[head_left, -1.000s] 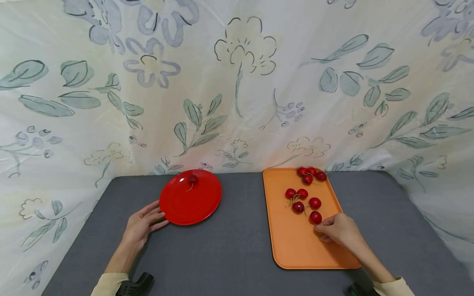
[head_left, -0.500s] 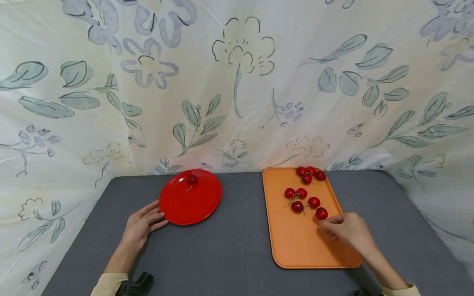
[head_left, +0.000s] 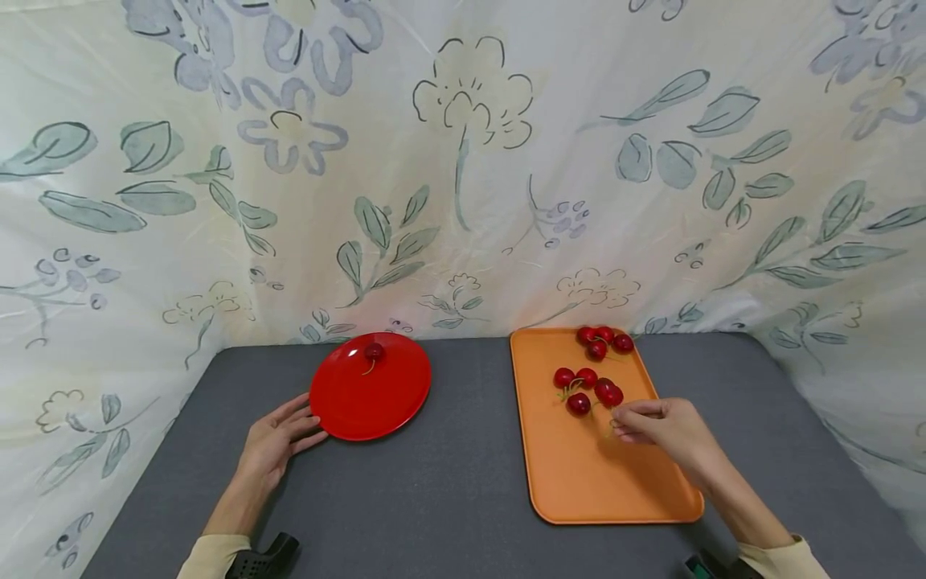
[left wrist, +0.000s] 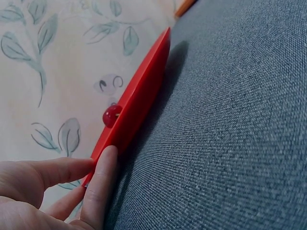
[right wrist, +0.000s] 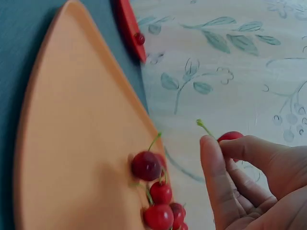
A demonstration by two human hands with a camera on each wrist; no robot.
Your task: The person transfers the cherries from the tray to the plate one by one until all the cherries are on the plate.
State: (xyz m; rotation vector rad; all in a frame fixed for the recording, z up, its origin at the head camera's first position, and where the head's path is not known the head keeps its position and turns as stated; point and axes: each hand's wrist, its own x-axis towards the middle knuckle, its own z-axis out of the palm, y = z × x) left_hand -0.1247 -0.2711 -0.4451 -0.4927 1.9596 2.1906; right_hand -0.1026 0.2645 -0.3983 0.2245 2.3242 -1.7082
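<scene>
My left hand (head_left: 271, 441) lies beside the red plate (head_left: 372, 406), its straight fingers touching the near left rim. One cherry (head_left: 374, 351) with a stem sits at the back of that plate. Over the orange tray (head_left: 579, 482), my right hand (head_left: 661, 430) pinches a cherry (right wrist: 231, 136) by its stem between thumb and finger. In the right wrist view the fingers partly cover this cherry. Just beyond the hand, several cherries (head_left: 579, 404) lie in a loose cluster on the tray.
Another group of cherries (head_left: 596, 351) lies in the tray's far right corner. The dark grey table (head_left: 470, 466) stretches between plate and tray. A floral cloth (head_left: 470, 185) hangs behind the table's back edge.
The right hand moved right with the cherry, then lifted it and shifted back left and away from me, in front of another cherry. The left hand and plate stayed put.
</scene>
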